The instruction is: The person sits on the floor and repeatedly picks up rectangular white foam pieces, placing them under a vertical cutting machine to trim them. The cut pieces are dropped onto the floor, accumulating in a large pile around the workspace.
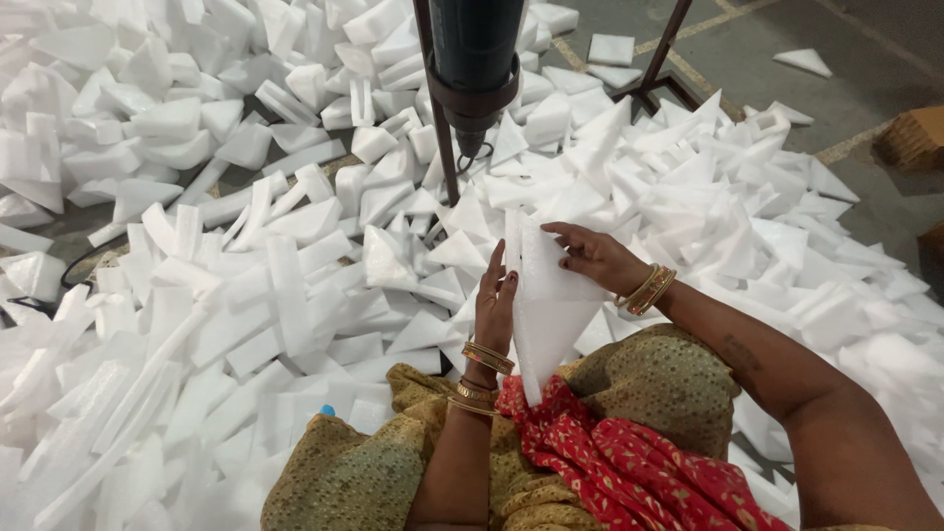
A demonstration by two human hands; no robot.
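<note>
A white triangular foam piece (544, 310) stands upright over my lap, its point down. My left hand (495, 303) presses flat against its left side, fingers up. My right hand (596, 256) grips its upper right edge with fingers curled over the top. Gold bangles sit on both wrists. A dark cylindrical tool (474, 61) hangs on a metal stand just beyond the foam piece, its tip pointing down.
Heaps of white foam offcuts (226, 246) cover the floor to the left, ahead and right. The stand's dark legs (657, 69) spread at the back. A cardboard stack (910, 138) sits far right. A black cable (88, 258) runs on the left.
</note>
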